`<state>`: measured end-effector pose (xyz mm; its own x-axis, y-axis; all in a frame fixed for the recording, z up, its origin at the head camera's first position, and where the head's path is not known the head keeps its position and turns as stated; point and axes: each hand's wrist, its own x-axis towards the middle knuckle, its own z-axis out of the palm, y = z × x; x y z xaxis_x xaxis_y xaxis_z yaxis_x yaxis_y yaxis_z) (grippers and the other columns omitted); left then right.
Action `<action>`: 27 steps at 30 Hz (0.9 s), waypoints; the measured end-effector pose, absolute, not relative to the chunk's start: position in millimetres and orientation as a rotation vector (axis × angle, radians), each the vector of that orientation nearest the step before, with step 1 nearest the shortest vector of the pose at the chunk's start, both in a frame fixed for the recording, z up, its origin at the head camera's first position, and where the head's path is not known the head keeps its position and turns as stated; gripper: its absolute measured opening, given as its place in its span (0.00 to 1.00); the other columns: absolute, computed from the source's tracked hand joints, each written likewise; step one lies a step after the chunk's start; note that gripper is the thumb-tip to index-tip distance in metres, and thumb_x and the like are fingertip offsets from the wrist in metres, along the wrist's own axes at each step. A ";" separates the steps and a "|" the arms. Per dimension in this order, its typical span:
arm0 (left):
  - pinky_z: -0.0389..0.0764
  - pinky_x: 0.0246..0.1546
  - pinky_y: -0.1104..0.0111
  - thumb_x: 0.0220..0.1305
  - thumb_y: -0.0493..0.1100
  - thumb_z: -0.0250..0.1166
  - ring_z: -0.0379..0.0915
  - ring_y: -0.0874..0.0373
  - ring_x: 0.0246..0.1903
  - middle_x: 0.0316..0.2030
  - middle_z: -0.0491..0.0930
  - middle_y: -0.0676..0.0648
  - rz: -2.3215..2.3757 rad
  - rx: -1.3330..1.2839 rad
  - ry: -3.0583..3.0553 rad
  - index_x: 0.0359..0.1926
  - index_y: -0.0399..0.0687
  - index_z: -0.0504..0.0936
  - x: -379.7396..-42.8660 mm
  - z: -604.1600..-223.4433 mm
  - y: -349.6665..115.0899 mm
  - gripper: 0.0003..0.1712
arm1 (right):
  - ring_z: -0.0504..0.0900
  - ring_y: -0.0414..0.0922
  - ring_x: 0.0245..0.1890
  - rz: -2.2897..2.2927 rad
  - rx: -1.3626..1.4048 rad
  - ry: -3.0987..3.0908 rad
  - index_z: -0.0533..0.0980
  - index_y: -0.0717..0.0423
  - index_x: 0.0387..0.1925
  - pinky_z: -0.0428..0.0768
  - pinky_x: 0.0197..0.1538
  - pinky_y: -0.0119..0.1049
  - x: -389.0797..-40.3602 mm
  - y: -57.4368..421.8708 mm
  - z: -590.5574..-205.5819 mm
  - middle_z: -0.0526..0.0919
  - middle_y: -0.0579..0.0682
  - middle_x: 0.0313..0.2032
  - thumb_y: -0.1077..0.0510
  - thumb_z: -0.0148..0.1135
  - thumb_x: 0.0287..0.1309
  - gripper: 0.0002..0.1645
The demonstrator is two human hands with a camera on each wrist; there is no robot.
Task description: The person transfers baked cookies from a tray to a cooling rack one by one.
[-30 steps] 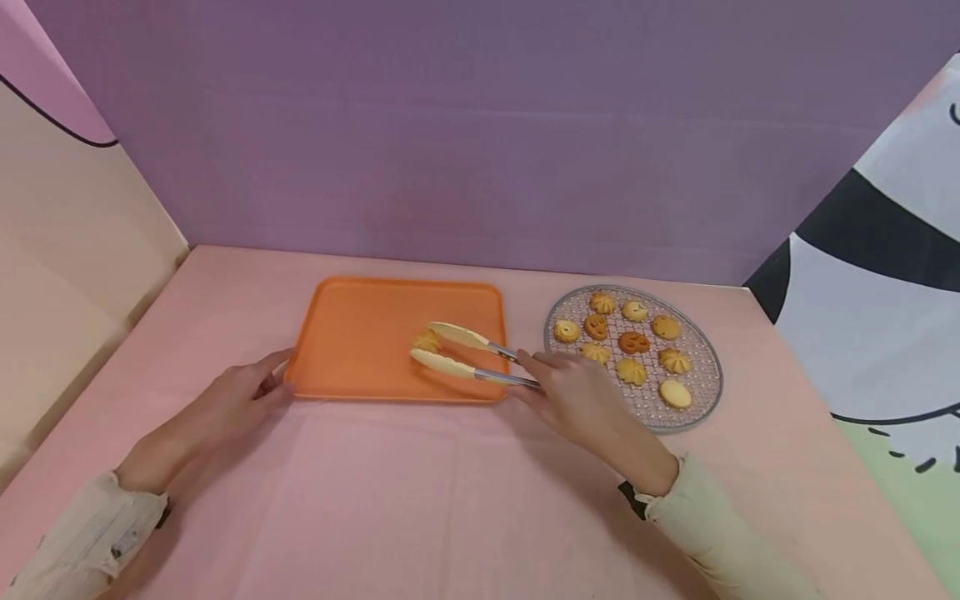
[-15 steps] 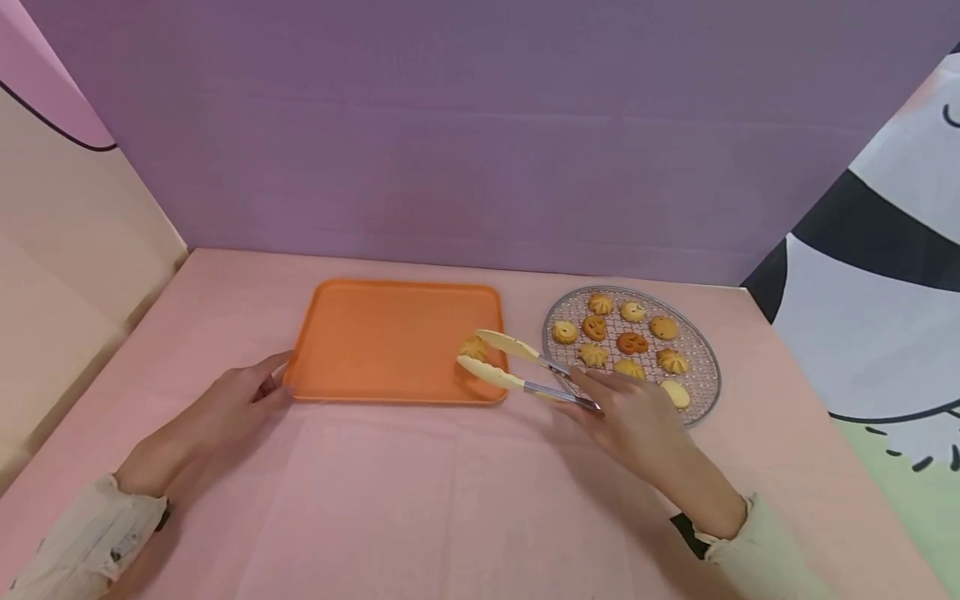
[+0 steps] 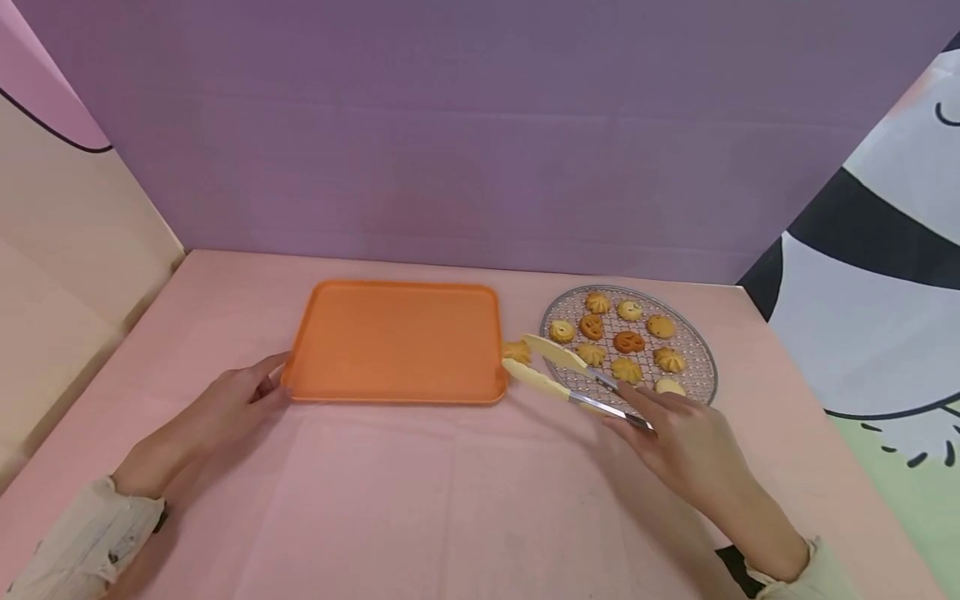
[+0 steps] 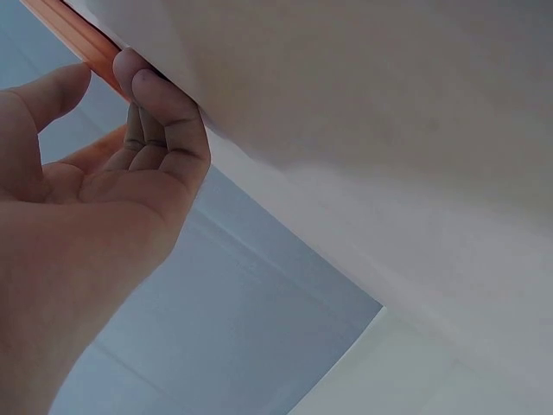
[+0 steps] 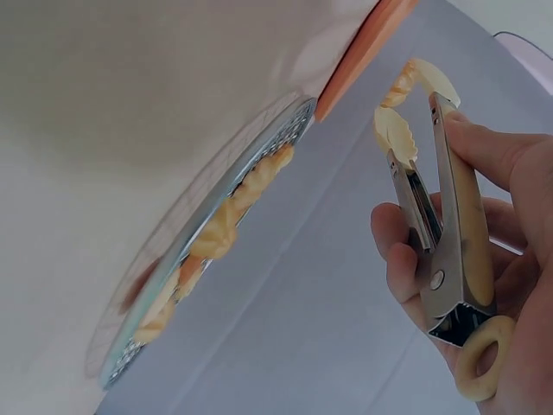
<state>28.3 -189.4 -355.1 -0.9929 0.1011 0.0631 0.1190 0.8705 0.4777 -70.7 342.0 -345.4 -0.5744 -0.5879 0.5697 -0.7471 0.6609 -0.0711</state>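
Observation:
My right hand (image 3: 690, 446) grips a pair of metal tongs (image 3: 592, 402) with cream-coloured tips, and in the right wrist view a ring hangs at their hinge end. Between the tips is a golden star-shaped cookie (image 3: 517, 352), held in the air at the right edge of the orange tray (image 3: 393, 342). In the right wrist view the cookie (image 5: 399, 88) shows above the level of the rack. My left hand (image 3: 232, 408) rests at the tray's left edge, thumb and fingertips touching the rim, thumb apart from the bent fingers.
Right of the tray lies a round wire cooling rack (image 3: 708, 379) bearing several cookies: star-shaped, pretzel-shaped, round and oval. Pink cloth (image 3: 420, 492) covers the table. A purple backdrop (image 3: 480, 142) rises behind, with panels at both sides.
My right hand has carried the tongs and cookie rightward, from over the tray to its right edge near the rack. My left hand has stayed at the tray's left edge.

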 end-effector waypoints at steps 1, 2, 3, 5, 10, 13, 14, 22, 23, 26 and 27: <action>0.72 0.34 0.68 0.70 0.41 0.62 0.70 0.63 0.28 0.28 0.76 0.55 -0.767 -0.180 -3.003 0.68 0.30 0.66 28.4 -355.1 -189.4 0.31 | 0.85 0.51 0.25 0.417 1.020 -2.379 0.85 0.62 0.47 0.81 0.25 0.45 -68.9 344.6 -345.6 0.88 0.58 0.35 0.49 0.76 0.49 0.27; 0.72 0.34 0.68 0.70 0.41 0.62 0.69 0.63 0.28 0.28 0.76 0.55 -0.767 -0.182 -3.002 0.68 0.30 0.66 28.4 -355.1 -189.5 0.31 | 0.85 0.51 0.25 0.420 1.004 -2.385 0.85 0.62 0.47 0.81 0.25 0.45 -67.4 347.4 -345.9 0.88 0.58 0.35 0.49 0.76 0.49 0.27; 0.72 0.34 0.68 0.70 0.40 0.62 0.69 0.63 0.28 0.28 0.76 0.55 -0.766 -0.184 -3.002 0.68 0.30 0.66 28.3 -355.1 -189.6 0.31 | 0.85 0.52 0.25 0.425 0.989 -2.389 0.85 0.62 0.47 0.81 0.26 0.46 -65.9 350.5 -346.3 0.88 0.59 0.35 0.49 0.77 0.49 0.27; 0.72 0.34 0.68 0.70 0.41 0.62 0.69 0.63 0.28 0.28 0.76 0.55 -0.764 -0.188 -3.000 0.68 0.30 0.66 27.9 -355.1 -189.7 0.31 | 0.86 0.53 0.27 0.439 0.955 -2.394 0.85 0.62 0.46 0.82 0.28 0.48 -62.7 357.1 -347.6 0.88 0.59 0.35 0.48 0.76 0.50 0.26; 0.72 0.34 0.68 0.70 0.41 0.63 0.69 0.63 0.28 0.28 0.76 0.55 -0.764 -0.185 -3.002 0.68 0.30 0.66 27.0 -355.6 -190.1 0.32 | 0.87 0.57 0.31 0.447 0.883 -2.399 0.85 0.61 0.47 0.81 0.31 0.53 -56.6 372.8 -350.8 0.88 0.60 0.37 0.49 0.76 0.49 0.27; 0.72 0.34 0.67 0.69 0.41 0.63 0.69 0.62 0.29 0.28 0.76 0.54 -0.766 -0.178 -3.004 0.68 0.30 0.66 27.4 -356.2 -190.5 0.32 | 0.87 0.57 0.31 0.440 0.857 -2.409 0.85 0.61 0.47 0.81 0.31 0.54 -53.8 380.9 -353.0 0.88 0.60 0.37 0.49 0.76 0.48 0.27; 0.72 0.34 0.67 0.69 0.41 0.63 0.69 0.63 0.29 0.28 0.76 0.55 -0.764 -0.179 -3.003 0.68 0.30 0.66 27.4 -356.6 -190.6 0.32 | 0.87 0.57 0.31 0.440 0.853 -2.406 0.85 0.61 0.47 0.81 0.31 0.54 -53.0 383.6 -353.9 0.88 0.60 0.37 0.48 0.76 0.49 0.26; 0.72 0.33 0.68 0.70 0.41 0.62 0.69 0.63 0.28 0.27 0.76 0.55 -0.762 -0.188 -3.003 0.68 0.30 0.66 28.7 -356.7 -189.6 0.31 | 0.87 0.56 0.31 0.405 0.794 -2.428 0.85 0.61 0.46 0.80 0.31 0.54 -46.2 401.6 -358.6 0.88 0.59 0.34 0.52 0.78 0.44 0.26; 0.72 0.34 0.68 0.70 0.41 0.62 0.69 0.63 0.28 0.28 0.76 0.55 -0.762 -0.188 -3.004 0.68 0.30 0.66 28.6 -356.6 -189.4 0.31 | 0.87 0.56 0.30 0.401 0.784 -2.435 0.85 0.61 0.46 0.80 0.31 0.54 -45.2 403.4 -359.3 0.88 0.59 0.34 0.53 0.78 0.44 0.26; 0.72 0.34 0.68 0.70 0.41 0.63 0.69 0.63 0.28 0.28 0.76 0.55 -0.760 -0.185 -3.000 0.68 0.30 0.66 28.4 -356.2 -189.0 0.31 | 0.87 0.56 0.30 0.403 0.765 -2.445 0.85 0.61 0.46 0.80 0.30 0.54 -42.0 408.5 -361.5 0.88 0.59 0.34 0.52 0.78 0.44 0.27; 0.72 0.34 0.68 0.70 0.41 0.63 0.69 0.63 0.28 0.28 0.76 0.55 -0.759 -0.184 -2.999 0.68 0.30 0.66 28.2 -356.0 -189.0 0.31 | 0.87 0.56 0.30 0.405 0.763 -2.443 0.85 0.61 0.46 0.80 0.30 0.54 -41.2 410.0 -362.3 0.88 0.59 0.34 0.52 0.78 0.44 0.26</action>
